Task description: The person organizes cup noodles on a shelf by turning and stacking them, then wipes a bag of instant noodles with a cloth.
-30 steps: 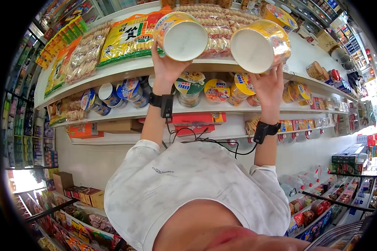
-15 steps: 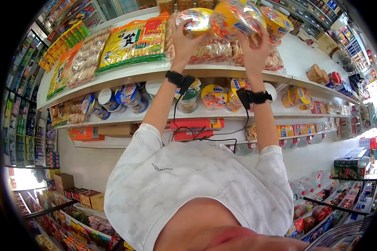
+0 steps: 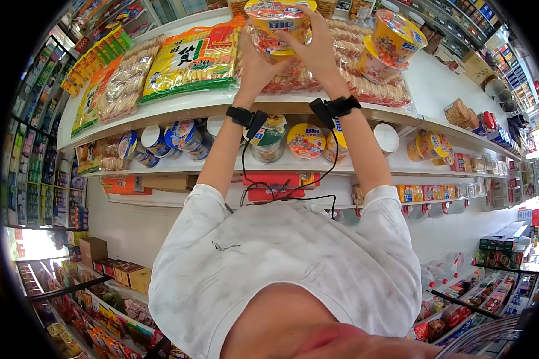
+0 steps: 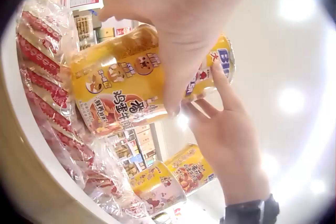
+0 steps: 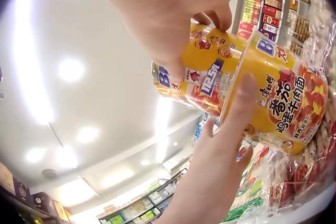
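Note:
Two yellow noodle cups stand stacked on bagged biscuits at the top shelf's front. In the head view, my left hand (image 3: 259, 69) holds the stack's left side and my right hand (image 3: 318, 52) grips the upper cup (image 3: 278, 25) from the right. The left wrist view shows my left thumb across the join of the cups, with the lower cup (image 4: 118, 85) on the biscuit packs. From the right wrist, my right hand (image 5: 170, 19) has its fingers round the upper cup (image 5: 207, 69), while my left hand (image 5: 215, 158) lies against the lower cup (image 5: 294, 100).
Another stack of two yellow cups (image 3: 399, 36) stands to the right on the bagged biscuits (image 3: 347, 51). A large yellow cracker bag (image 3: 191, 60) lies left. More cups (image 3: 306, 140) line the shelf below, and round tubs (image 3: 458, 112) stand farther right.
The two cups, held apart one in each hand with bases towards me, have come together into an upright stack. My right hand has moved left, and both hands now meet around it.

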Motion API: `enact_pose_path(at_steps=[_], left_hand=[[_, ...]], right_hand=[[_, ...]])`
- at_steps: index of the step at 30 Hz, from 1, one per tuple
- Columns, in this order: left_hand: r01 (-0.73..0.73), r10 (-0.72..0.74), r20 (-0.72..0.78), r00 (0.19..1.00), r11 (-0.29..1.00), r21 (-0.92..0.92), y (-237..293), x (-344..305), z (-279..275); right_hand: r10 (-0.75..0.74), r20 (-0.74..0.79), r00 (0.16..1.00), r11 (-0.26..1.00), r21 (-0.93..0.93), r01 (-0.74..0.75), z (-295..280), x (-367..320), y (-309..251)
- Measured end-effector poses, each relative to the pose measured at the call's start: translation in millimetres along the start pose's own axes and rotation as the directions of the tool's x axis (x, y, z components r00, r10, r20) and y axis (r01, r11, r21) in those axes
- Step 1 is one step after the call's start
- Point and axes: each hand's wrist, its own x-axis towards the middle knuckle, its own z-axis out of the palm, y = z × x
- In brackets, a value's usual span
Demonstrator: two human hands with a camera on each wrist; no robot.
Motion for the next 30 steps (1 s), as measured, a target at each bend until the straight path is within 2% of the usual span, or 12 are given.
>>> enact_pose_path(at_steps=[3, 5, 6, 9, 12, 16, 19, 20, 24, 26, 28, 30], left_hand=[[0.015, 0.02, -0.119, 0.993, 0.958, 0.286, 7.7, -3.6, -2.0], [0.046, -0.027, -0.125, 0.992, 0.987, 0.153, 14.3, -3.0, -6.9], [0.058, -0.05, -0.118, 0.992, 0.996, 0.069, 21.3, -1.5, -4.2], [-0.073, 0.072, -0.252, 0.965, 0.997, 0.006, 67.7, -7.2, -8.1], [-0.22, 0.247, -0.285, 0.926, 0.968, 0.122, 83.0, -18.2, -3.2], [-0.341, 0.342, 0.014, 0.94, 0.939, -0.044, 108.1, -25.6, 37.0], [-0.189, 0.214, 0.196, 0.957, 0.973, -0.135, 107.7, -26.7, 87.9], [-0.108, 0.147, 0.239, 0.96, 0.98, -0.168, 99.7, -25.0, 107.8], [-0.195, 0.189, 0.219, 0.957, 0.981, 0.005, 79.6, -13.6, 173.1], [-0.227, 0.214, 0.187, 0.959, 0.973, 0.052, 88.2, -2.6, 196.9], [-0.24, 0.225, 0.159, 0.961, 0.967, 0.081, 89.9, 1.4, 221.7], [-0.203, 0.189, 0.132, 0.973, 0.974, 0.103, 91.0, 5.9, 240.3]], right_hand=[[-0.082, -0.099, 0.992, 0.995, -0.065, 0.076, 2.3, -3.2, -2.6], [-0.188, -0.186, 0.964, 0.978, -0.131, 0.165, -13.8, -10.1, -23.2], [-0.097, -0.179, 0.979, 0.99, 0.087, 0.114, -21.4, -23.6, -15.1], [-0.264, -0.429, 0.864, 0.959, -0.214, 0.187, -75.5, -43.8, 2.9], [-0.024, -0.625, 0.78, 0.973, -0.192, -0.124, -126.8, -39.5, 25.1], [-0.001, -0.456, 0.89, 0.793, -0.543, -0.277, -154.0, -29.4, 71.7], [0.158, -0.438, 0.885, 0.91, -0.283, -0.303, -157.8, -19.5, 81.5], [0.11, -0.259, 0.96, 0.892, -0.399, -0.21, -173.8, -25.7, 110.6], [0.29, -0.567, 0.771, 0.956, 0.138, -0.259, -187.8, -49.6, 59.6], [0.52, -0.516, 0.681, 0.812, 0.547, -0.206, -205.8, -65.9, 34.7], [0.708, -0.259, 0.657, 0.451, 0.882, -0.138, -234.1, -84.8, 25.3], [0.761, -0.054, 0.647, 0.175, 0.977, -0.124, -253.5, -106.4, 7.1]])
